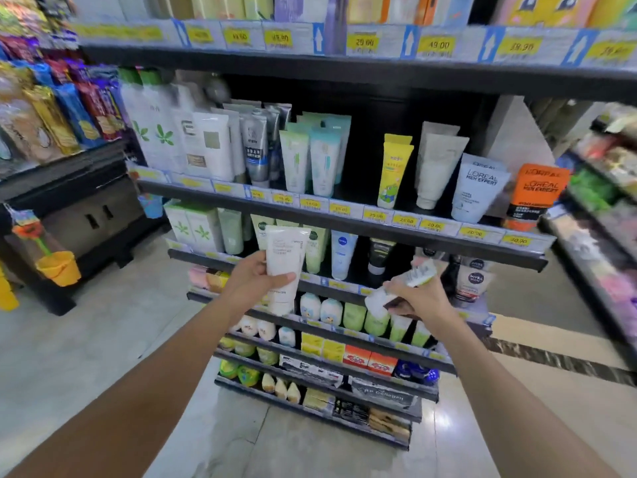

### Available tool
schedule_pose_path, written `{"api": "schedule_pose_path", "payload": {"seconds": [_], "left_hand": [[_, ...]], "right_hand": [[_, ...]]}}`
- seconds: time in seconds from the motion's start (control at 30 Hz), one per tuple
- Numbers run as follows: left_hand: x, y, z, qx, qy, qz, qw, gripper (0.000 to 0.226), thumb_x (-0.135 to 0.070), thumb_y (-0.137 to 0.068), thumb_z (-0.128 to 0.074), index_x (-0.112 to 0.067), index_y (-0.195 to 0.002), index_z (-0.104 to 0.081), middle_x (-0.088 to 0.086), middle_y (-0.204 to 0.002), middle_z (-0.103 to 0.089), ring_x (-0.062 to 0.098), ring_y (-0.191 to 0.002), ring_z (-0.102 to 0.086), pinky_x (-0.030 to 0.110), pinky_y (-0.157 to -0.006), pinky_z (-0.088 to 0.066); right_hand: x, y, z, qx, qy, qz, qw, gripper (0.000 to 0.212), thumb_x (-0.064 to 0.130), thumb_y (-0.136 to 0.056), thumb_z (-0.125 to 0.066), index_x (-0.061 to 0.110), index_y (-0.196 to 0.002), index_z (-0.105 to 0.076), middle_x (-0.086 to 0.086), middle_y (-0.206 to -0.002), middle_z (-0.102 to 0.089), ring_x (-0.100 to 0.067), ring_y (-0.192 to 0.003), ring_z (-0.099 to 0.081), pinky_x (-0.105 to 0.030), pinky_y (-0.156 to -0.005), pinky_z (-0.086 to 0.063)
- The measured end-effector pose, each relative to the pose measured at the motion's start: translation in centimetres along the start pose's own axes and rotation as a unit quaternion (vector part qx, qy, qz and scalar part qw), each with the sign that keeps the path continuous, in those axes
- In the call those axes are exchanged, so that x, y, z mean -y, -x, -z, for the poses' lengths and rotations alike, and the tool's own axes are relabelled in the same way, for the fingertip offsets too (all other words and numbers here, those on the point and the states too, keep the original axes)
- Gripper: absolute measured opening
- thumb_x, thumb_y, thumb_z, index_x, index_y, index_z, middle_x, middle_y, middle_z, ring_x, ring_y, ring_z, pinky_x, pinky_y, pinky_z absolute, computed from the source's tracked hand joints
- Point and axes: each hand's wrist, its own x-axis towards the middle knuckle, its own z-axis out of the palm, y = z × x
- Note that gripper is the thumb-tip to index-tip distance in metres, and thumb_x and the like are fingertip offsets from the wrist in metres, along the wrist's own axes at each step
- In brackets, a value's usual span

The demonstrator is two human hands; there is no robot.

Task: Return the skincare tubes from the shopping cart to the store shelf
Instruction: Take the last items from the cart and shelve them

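My left hand grips a white skincare tube, cap down and upright, in front of the third shelf board. My right hand holds a second white tube with green print, tilted and blurred, lower right of the first. The store shelf faces me with rows of tubes. An open gap shows between the teal tubes and a yellow tube on the second board. The shopping cart is out of view.
A snack rack stands at the left with an orange cup hanging on it. Another shelf unit runs along the right. Grey tiled floor lies open on the left below my arms.
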Motion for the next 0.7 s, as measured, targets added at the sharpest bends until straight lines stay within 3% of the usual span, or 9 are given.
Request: {"api": "schedule_pose_path", "payload": {"seconds": [0.07, 0.13, 0.2, 0.27, 0.37, 0.43, 0.5, 0.6, 0.7], "left_hand": [[-0.1, -1.0, 0.9, 0.019, 0.001, 0.000, 1.000, 0.048, -0.012, -0.082, -0.077, -0.019, -0.126, -0.061, -0.006, -0.114, -0.071, 0.003, -0.098, -0.067, 0.014, -0.071, -0.051], [-0.4, -1.9, 1.3, 0.033, 0.009, -0.002, 0.999, 0.047, -0.012, -0.082, -0.077, -0.019, -0.127, -0.061, -0.005, -0.114, -0.071, 0.002, -0.096, -0.067, 0.014, -0.068, -0.051], [-0.7, -2.7, 1.4, 0.037, 0.018, -0.004, 0.999, 0.046, -0.010, -0.083, -0.076, -0.018, -0.125, -0.061, -0.007, -0.111, -0.071, 0.003, -0.094, -0.067, 0.017, -0.068, -0.053], [-1.0, -3.6, 1.4, 0.042, 0.023, -0.002, 0.999, 0.046, -0.008, -0.082, -0.077, -0.019, -0.123, -0.061, -0.006, -0.109, -0.071, 0.008, -0.096, -0.068, 0.027, -0.077, -0.056], [-1.4, -5.0, 1.3, 0.058, 0.020, -0.009, 0.998, 0.043, -0.009, -0.078, -0.079, -0.023, -0.116, -0.064, -0.004, -0.112, -0.072, 0.013, -0.101, -0.069, 0.035, -0.087, -0.055], [-1.8, -5.7, 1.1, 0.059, 0.022, -0.017, 0.998, 0.040, -0.011, -0.078, -0.080, -0.028, -0.111, -0.065, -0.008, -0.108, -0.073, 0.010, -0.099, -0.070, 0.029, -0.081, -0.054], [-2.0, -6.2, 0.8, 0.061, 0.026, -0.020, 0.998, 0.040, -0.011, -0.079, -0.079, -0.027, -0.113, -0.066, -0.009, -0.106, -0.074, 0.009, -0.097, -0.071, 0.027, -0.080, -0.054], [-2.2, -7.0, 0.7, 0.066, 0.016, -0.021, 0.997, 0.044, -0.011, -0.078, -0.080, -0.021, -0.119, -0.065, -0.005, -0.109, -0.074, 0.012, -0.099, -0.071, 0.033, -0.085, -0.055], [-2.1, -7.7, 1.0, 0.046, 0.019, -0.017, 0.999, 0.044, -0.009, -0.078, -0.080, -0.021, -0.117, -0.066, -0.004, -0.108, -0.075, 0.015, -0.100, -0.071, 0.039, -0.091, -0.054]], "right_hand": [[0.0, 0.5, -0.6, -0.011, -0.025, -0.005, 1.000, 0.054, 0.012, -0.075, -0.083, -0.002, -0.119, -0.056, -0.031, -0.104, -0.067, -0.035, -0.080, -0.074, -0.036, -0.061, -0.061], [-0.1, 0.5, -1.2, -0.020, -0.052, -0.022, 0.998, 0.061, 0.008, -0.074, -0.084, -0.004, -0.125, -0.051, -0.036, -0.109, -0.064, -0.037, -0.080, -0.072, -0.037, -0.064, -0.061], [0.0, 0.2, -1.7, -0.043, -0.082, -0.037, 0.995, 0.089, 0.002, -0.073, -0.083, 0.008, -0.144, -0.031, -0.035, -0.124, -0.056, -0.031, -0.071, -0.072, -0.039, -0.063, -0.061], [0.3, -0.3, -2.0, -0.056, -0.104, -0.037, 0.992, 0.108, -0.002, -0.075, -0.080, 0.026, -0.152, -0.009, -0.024, -0.136, -0.047, -0.026, -0.069, -0.074, -0.042, -0.064, -0.061], [1.1, -0.8, -2.8, -0.042, -0.065, -0.021, 0.997, 0.110, -0.005, -0.082, -0.072, 0.029, -0.149, 0.008, -0.007, -0.132, -0.039, -0.035, -0.088, -0.073, -0.043, -0.075, -0.061], [1.2, -2.0, -3.5, -0.067, -0.023, -0.010, 0.997, 0.093, -0.005, -0.080, -0.073, 0.033, -0.135, -0.008, -0.008, -0.128, -0.041, -0.037, -0.098, -0.069, -0.046, -0.078, -0.060], [0.8, -3.3, -4.3, -0.126, 0.043, 0.025, 0.991, 0.078, 0.003, -0.071, -0.080, 0.034, -0.108, -0.018, -0.013, -0.120, -0.047, -0.029, -0.100, -0.065, -0.045, -0.076, -0.061], [-0.2, -5.7, -5.8, -0.190, 0.105, 0.053, 0.975, 0.075, 0.013, -0.065, -0.083, 0.019, -0.111, -0.025, -0.009, -0.111, -0.046, -0.019, -0.094, -0.052, -0.028, -0.076, -0.052], [-0.6, -7.5, -7.1, -0.224, 0.111, 0.045, 0.967, 0.078, 0.010, -0.065, -0.087, 0.012, -0.117, -0.029, -0.008, -0.109, -0.048, -0.025, -0.100, -0.055, -0.038, -0.086, -0.052]]}}
